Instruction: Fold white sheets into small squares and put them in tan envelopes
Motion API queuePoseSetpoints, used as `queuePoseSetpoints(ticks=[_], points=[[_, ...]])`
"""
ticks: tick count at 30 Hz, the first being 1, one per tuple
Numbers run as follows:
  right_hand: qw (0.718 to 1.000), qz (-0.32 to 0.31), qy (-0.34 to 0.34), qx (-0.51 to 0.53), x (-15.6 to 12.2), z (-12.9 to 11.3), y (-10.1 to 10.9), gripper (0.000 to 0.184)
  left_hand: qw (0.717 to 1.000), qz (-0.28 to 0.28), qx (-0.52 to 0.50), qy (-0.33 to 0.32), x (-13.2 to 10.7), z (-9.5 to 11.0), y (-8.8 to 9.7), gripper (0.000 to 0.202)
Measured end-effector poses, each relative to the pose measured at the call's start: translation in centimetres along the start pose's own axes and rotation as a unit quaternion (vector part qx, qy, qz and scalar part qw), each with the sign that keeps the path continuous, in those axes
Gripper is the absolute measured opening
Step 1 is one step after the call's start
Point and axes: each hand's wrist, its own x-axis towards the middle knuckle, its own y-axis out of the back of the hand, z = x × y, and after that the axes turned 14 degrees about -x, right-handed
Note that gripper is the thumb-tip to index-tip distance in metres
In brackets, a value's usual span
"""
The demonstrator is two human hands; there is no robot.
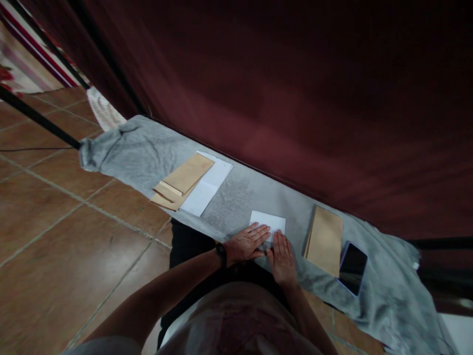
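Observation:
A small white sheet of paper [268, 220], perhaps folded, lies on the grey cloth in front of me. My left hand [247, 242] rests flat across its lower left part, fingers stretched out to the right. On its lower right edge lies my right hand [282, 257], its fingers extended and pointing away from me. The near edge of the paper is hidden under both hands. To the left, brown envelopes [192, 173] partly cover larger white paper sheets [210, 190]. A stack of brown envelopes [327, 239] lies to the right of my right hand.
A phone [354, 268] with a dark screen lies beside the right stack. Grey cloth [236, 190] covers the narrow surface and hangs over its near edge. A dark red curtain [258, 98] rises right behind it. Tiled floor [66, 236] shows at left.

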Motion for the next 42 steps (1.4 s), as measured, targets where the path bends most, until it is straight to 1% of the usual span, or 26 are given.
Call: queuePoseSetpoints(ticks=[7, 11, 13, 15, 18, 21, 24, 27, 30, 32, 35, 39, 42], points=[[1.0, 0.01, -0.004, -0.013, -1.4, 1.5, -0.1, 0.068, 1.0, 0.004, 0.023, 0.012, -1.7, -0.8, 0.8, 0.075], [1.0, 0.012, -0.009, -0.022, -1.7, 1.6, 0.3, 0.068, 0.998, 0.002, 0.052, 0.035, -2.8, -1.2, 1.5, 0.073], [0.999, 0.011, -0.014, -0.027, -1.6, 1.4, 0.5, 0.067, 0.996, 0.012, 0.069, 0.052, -2.9, -1.4, 1.5, 0.071], [0.999, 0.009, -0.019, -0.031, -1.4, 1.3, 0.6, 0.066, 0.994, 0.034, 0.079, 0.064, -2.5, -1.4, 0.9, 0.07], [0.999, 0.002, -0.029, -0.032, -1.3, 1.2, 0.7, 0.065, 0.991, 0.069, 0.08, 0.087, -0.6, -1.2, -0.8, 0.067], [0.999, 0.002, -0.034, -0.024, -1.2, 1.1, 0.8, 0.064, 0.989, 0.073, 0.072, 0.102, 1.9, -0.7, -2.5, 0.062], [0.999, 0.006, -0.035, -0.014, -1.2, 1.0, 1.0, 0.063, 0.989, 0.07, 0.069, 0.111, 4.1, -0.2, -3.4, 0.056], [0.999, 0.002, -0.038, -0.003, -1.2, 1.1, 1.2, 0.06, 0.99, 0.071, 0.063, 0.106, 5.3, -0.1, -3.5, 0.054], [0.999, -0.008, -0.045, 0.016, -0.9, 1.5, 1.2, 0.055, 0.991, 0.065, 0.063, 0.099, 5.7, -0.2, -3.2, 0.052], [0.998, -0.014, -0.058, 0.029, -0.3, 1.7, 0.9, 0.052, 0.991, 0.061, 0.068, 0.102, 5.7, -0.4, -3.1, 0.051], [0.996, -0.02, -0.079, 0.041, 1.7, 1.7, 0.3, 0.05, 0.991, 0.051, 0.073, 0.102, 5.8, -0.6, -3.1, 0.054], [0.996, -0.031, -0.069, 0.038, 5.0, 1.2, -0.6, 0.051, 0.992, 0.048, 0.073, 0.092, 5.9, -1.0, -3.3, 0.06], [0.997, -0.032, -0.072, 0.019, 6.2, 0.9, -1.2, 0.053, 0.992, 0.049, 0.074, 0.094, 5.8, -1.3, -3.3, 0.06]])
